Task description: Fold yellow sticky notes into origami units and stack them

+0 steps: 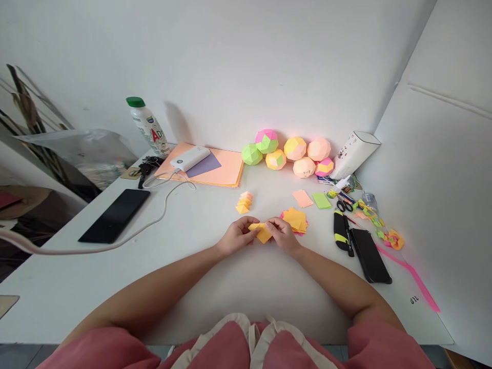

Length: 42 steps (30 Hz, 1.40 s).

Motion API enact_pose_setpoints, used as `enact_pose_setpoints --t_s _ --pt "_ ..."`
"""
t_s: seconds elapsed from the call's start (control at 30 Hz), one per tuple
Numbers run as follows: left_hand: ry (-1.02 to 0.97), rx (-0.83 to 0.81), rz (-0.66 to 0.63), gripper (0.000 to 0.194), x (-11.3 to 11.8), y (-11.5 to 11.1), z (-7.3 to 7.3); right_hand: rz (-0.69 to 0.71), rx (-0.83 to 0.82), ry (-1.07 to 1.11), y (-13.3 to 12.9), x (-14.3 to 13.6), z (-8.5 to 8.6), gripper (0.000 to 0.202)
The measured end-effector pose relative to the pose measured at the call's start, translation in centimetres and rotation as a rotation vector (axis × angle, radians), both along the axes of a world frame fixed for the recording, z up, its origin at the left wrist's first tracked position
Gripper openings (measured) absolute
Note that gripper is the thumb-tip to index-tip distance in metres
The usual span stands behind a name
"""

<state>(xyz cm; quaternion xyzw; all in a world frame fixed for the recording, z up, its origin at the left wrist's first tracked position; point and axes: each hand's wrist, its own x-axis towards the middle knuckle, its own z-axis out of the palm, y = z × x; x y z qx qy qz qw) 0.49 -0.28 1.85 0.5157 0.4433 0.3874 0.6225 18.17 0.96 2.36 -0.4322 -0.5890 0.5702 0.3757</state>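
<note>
A folded yellow-orange paper (263, 233) is pinched between my two hands above the white table. My left hand (238, 236) grips its left corner, and my right hand (283, 236) grips its right side. Just right of my right hand lies a pile of orange paper pieces (295, 219) with pink edges beneath. Small folded pieces (244, 203) in orange and peach stand in a short row beyond my left hand. Farther off to the right are a peach sheet (303, 199) and a green sheet (321, 200), both flat.
Several paper balls (295, 148) line the wall. Large peach sheets (225, 169) carry a power bank (191, 158), its cable crossing left past a tablet (114, 215). A bottle (149, 128) stands back left. At right: scissors (344, 205), cutter (340, 229), phone (371, 256), white box (355, 154).
</note>
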Motion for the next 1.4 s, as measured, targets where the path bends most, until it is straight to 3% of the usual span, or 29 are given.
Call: enact_pose_setpoints --t_s 0.27,0.53,0.87,1.4 --pt "-0.025 -0.01 -0.014 0.033 0.2 0.0 0.0 0.025 0.15 -0.09 -0.2 -0.1 -0.3 0.03" --pt "-0.034 0.025 0.058 0.038 0.2 0.2 -0.5 0.022 0.057 -0.05 0.1 0.0 -1.0 0.031" --pt "-0.035 0.04 0.063 0.036 0.1 0.2 -0.5 0.058 -0.008 0.001 -0.1 -0.1 -0.6 0.032" --pt "-0.014 0.029 0.08 0.035 0.2 0.1 -0.1 0.069 0.011 -0.062 -0.2 -0.1 0.0 0.03"
